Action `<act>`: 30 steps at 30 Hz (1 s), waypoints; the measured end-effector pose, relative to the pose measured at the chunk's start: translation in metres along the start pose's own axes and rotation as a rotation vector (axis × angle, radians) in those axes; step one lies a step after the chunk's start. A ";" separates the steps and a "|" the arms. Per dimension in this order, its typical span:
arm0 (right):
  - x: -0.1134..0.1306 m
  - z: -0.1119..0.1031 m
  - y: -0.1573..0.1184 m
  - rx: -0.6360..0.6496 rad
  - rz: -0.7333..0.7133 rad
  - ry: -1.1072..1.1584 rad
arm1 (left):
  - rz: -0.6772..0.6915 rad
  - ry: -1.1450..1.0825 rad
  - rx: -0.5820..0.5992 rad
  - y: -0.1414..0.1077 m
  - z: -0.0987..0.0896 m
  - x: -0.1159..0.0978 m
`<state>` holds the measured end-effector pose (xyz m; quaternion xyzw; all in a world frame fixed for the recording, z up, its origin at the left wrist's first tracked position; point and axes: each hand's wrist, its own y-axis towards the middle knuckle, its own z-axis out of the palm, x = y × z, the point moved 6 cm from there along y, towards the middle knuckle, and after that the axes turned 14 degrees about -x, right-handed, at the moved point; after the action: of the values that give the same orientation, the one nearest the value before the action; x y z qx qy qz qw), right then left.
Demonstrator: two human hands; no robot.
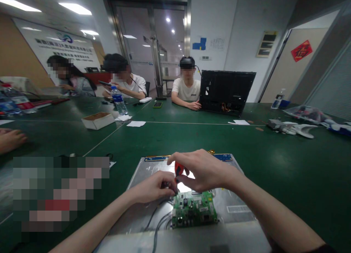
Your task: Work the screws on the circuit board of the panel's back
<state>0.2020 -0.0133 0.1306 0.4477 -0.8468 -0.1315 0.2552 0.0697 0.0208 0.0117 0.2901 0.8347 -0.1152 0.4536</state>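
A green circuit board lies on the back of a flat silvery panel in front of me. My right hand grips a screwdriver by its red and black handle, which points upward above the board's far left corner. Close to the screwdriver's lower end, my left hand has its fingers pinched together; what they hold is hidden. Dark cables run from the board's left side across the panel. A blue strip board lines the panel's far edge.
Across the green table stands a black panel housing, with a person's hand on it. A white box and a water bottle are at the far left. Grey and white parts lie at right. Another person's hand rests at left.
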 end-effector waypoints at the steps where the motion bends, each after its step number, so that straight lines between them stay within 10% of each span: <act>1: 0.000 0.000 0.000 -0.001 0.007 -0.005 | 0.000 0.004 -0.001 0.000 0.000 0.000; 30: 0.004 -0.001 0.002 -0.002 0.022 -0.064 | 0.003 0.035 -0.004 -0.001 0.001 -0.003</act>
<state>0.1996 -0.0155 0.1340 0.4335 -0.8594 -0.1437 0.2299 0.0709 0.0185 0.0132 0.2924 0.8425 -0.1080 0.4394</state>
